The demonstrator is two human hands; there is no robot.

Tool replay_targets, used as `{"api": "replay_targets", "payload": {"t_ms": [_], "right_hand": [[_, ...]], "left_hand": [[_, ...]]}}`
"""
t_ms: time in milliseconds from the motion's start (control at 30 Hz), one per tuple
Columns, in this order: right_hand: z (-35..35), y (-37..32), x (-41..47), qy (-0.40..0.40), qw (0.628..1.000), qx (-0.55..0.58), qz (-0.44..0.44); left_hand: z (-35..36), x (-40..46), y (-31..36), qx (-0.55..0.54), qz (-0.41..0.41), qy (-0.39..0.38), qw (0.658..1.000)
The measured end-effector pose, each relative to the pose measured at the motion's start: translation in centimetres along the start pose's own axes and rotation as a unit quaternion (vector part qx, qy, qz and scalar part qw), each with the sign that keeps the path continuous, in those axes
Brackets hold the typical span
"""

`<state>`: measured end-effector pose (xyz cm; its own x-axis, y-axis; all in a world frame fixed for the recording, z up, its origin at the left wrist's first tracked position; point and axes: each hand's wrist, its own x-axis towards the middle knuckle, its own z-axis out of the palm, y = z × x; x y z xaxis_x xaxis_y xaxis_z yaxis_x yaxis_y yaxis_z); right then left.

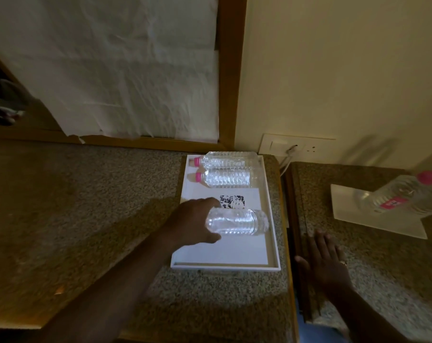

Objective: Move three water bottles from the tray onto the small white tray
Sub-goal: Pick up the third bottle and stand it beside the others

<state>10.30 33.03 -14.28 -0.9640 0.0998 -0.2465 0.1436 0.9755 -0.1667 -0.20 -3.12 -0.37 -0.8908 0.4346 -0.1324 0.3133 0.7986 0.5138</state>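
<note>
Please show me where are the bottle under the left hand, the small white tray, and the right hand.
bottle [237,222]: head view, ribbed body.
small white tray [343,206]: head view, bare left part.
right hand [325,261]: head view, back of hand.

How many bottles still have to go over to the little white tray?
One clear plastic water bottle with a pink cap already stands on the small white tray. The left hand is gripping a second clear bottle lying in the large white tray. After that, one of the two pink-capped bottles at the back is left to move. The right hand rests empty on the speckled counter.
</note>
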Motion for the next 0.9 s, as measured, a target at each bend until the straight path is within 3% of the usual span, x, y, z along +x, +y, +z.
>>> {"api": "replay_targets", "payload": {"t_ms": [167,400,600,900], "right_hand": [[0.2,0.1,-0.1,0.03,0.999,-0.001,-0.018],[0.0,0.1,-0.2,0.046,0.999,0.004,-0.026],[0.2,1.2,-0.4,0.028,0.999,0.01,-0.038],[-0.2,4.2,-1.9,0.027,0.999,0.033,-0.016]], "left_hand": [[-2.3,0.9,3.8,0.02,0.088,0.06,0.994],[2.9,2.2,6.9,-0.255,0.042,0.113,0.959],[6.4,3.6,7.2,-0.242,0.017,0.077,0.967],[7.7,6.1,7.4,-0.254,-0.034,0.108,0.96]]}}
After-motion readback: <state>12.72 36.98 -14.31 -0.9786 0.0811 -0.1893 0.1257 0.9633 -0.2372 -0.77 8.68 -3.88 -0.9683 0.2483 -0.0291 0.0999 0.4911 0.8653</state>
